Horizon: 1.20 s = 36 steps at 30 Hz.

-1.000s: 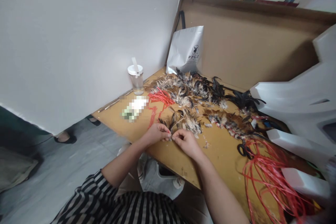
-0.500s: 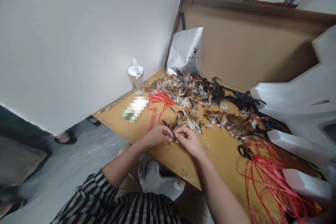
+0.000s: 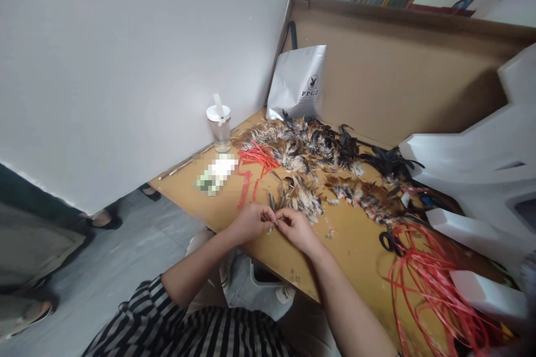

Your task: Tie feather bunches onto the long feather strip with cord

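My left hand (image 3: 254, 222) and my right hand (image 3: 296, 228) meet fingertip to fingertip over the near part of the wooden table (image 3: 347, 256). Both are closed in a pinch on something too small to make out. Just beyond my fingers lies a small heap of brown and pale feathers (image 3: 302, 195). A longer row of brown feathers (image 3: 368, 195) lies to the right, and a large feather pile (image 3: 293, 142) spreads farther back. Short red strips (image 3: 257, 157) rest left of that pile.
A lidded cup (image 3: 220, 128) stands at the back left, with a silver bag (image 3: 296, 83) against the back board. Black scissors handles (image 3: 391, 242) and long red strips (image 3: 435, 284) lie on the right, beside white foam pieces (image 3: 464, 228). Another person's foot (image 3: 104, 221) shows at left.
My hands have shifted slightly, and the dark feather tips by my left fingers are less spread out. At the far left, another person's legs and feet have moved a little.
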{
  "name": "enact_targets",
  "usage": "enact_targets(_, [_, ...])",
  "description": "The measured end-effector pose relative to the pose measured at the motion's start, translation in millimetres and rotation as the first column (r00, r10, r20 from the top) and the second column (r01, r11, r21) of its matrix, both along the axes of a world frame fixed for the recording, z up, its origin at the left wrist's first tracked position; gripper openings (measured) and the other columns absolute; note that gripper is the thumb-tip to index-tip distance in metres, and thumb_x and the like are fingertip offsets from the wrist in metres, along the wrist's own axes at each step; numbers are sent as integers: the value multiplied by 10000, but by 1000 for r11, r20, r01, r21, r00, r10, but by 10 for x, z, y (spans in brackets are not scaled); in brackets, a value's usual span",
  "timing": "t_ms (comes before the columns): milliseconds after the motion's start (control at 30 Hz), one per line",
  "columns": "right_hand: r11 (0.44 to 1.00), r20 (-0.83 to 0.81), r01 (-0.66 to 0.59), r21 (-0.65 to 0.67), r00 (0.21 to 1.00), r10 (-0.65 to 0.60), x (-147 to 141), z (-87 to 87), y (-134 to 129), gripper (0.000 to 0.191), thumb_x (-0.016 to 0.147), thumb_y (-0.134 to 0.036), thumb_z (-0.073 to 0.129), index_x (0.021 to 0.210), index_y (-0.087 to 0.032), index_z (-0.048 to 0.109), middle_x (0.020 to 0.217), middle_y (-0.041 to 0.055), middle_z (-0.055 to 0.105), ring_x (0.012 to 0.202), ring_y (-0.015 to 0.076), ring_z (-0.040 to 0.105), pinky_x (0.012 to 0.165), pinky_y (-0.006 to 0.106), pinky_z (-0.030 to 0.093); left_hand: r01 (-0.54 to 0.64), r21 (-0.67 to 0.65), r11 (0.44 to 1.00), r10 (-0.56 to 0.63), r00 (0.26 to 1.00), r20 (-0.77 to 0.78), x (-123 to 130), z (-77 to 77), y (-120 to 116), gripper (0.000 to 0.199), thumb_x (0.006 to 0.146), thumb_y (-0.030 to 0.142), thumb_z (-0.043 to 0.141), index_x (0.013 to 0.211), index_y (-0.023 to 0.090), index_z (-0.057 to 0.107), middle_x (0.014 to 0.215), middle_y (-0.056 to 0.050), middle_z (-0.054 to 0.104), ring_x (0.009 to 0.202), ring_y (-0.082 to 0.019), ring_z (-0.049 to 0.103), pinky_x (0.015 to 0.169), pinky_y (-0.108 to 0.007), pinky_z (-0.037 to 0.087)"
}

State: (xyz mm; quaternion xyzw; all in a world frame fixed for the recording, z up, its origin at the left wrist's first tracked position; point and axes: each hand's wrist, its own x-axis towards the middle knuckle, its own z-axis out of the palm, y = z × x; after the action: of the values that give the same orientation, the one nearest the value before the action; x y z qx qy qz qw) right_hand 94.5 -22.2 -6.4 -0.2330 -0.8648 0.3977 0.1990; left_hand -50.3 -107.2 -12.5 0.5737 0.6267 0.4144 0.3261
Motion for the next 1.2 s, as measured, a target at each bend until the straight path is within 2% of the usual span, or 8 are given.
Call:
enact_targets(100, [999, -2, -13, 50, 1000, 14, -2, -14, 18, 123, 739, -163, 516, 731, -177, 638, 734, 27, 626, 685, 136, 556, 659, 240, 408, -14, 52, 999, 22, 988, -154, 24, 69, -33, 135, 685, 124, 517, 747, 159, 632, 671, -14, 626, 608, -112, 541, 568, -208, 384])
enact_targets(200, [998, -1, -17, 58, 1000, 17, -4, -26, 26, 113, 740, -165, 525, 726, -171, 637, 743, 33, 625, 697, 138, 556, 669, 242, 408, -32, 136, 990, 76, 941, -329, 55, 91, -54, 177, 704, 88, 487, 764, 181, 626, 719, -11, 626, 682, -123, 548, 636, -223, 387])
enact_targets(367, [999, 28, 32, 21, 999, -33, -13, -34, 16, 93, 733, -163, 523, 736, -169, 616, 686, 16, 617, 640, 132, 549, 617, 233, 406, -43, 190, 981, 127, 878, -462, 109, 36, -59, 159, 772, 117, 448, 787, 180, 593, 770, -25, 609, 752, -134, 551, 684, -235, 393])
enact_targets(467, [999, 12, 29, -21, 1000, -29, -17, -49, 19, 135, 739, -155, 505, 814, -177, 615, 713, 12, 630, 649, 131, 559, 624, 234, 415, -53, 235, 971, 162, 864, -476, 125, 1, -61, 152, 794, 146, 444, 816, 178, 590, 791, -37, 601, 764, -136, 551, 693, -238, 402])
enact_targets(633, [998, 2, 23, 51, 1000, -23, -23, -53, 37, 177, 745, -156, 506, 834, -189, 656, 751, 30, 638, 701, 150, 559, 676, 260, 418, -25, 332, 943, 183, 872, -454, 121, -57, -81, 190, 813, 161, 433, 894, 182, 603, 795, -47, 592, 765, -133, 550, 694, -243, 421])
enact_targets(733, [999, -16, 19, 42, 1000, -19, -23, -52, 43, 193, 743, -152, 515, 849, -201, 668, 781, 33, 647, 726, 151, 566, 702, 263, 419, -10, 364, 931, 188, 869, -457, 109, -88, -84, 197, 831, 184, 418, 892, 173, 604, 781, -51, 583, 768, -134, 546, 695, -245, 425])
enact_targets(1033, [997, 20, 63, 46, 998, -64, -21, -41, 23, 127, 747, -173, 494, 757, -177, 621, 662, 4, 599, 612, 127, 523, 590, 228, 387, 3, 345, 939, 169, 868, -467, 88, -117, -80, 221, 861, 221, 375, 848, 160, 588, 805, -51, 571, 788, -130, 532, 722, -245, 417])
enact_targets(1200, [999, -5, 35, 19, 999, -35, -22, -20, 2, 150, 748, -151, 475, 811, -178, 609, 711, 5, 600, 631, 120, 526, 606, 223, 392, -11, 339, 941, 177, 869, -462, 89, -116, -81, 211, 856, 217, 383, 819, 163, 583, 799, -49, 570, 780, -129, 533, 714, -245, 416])
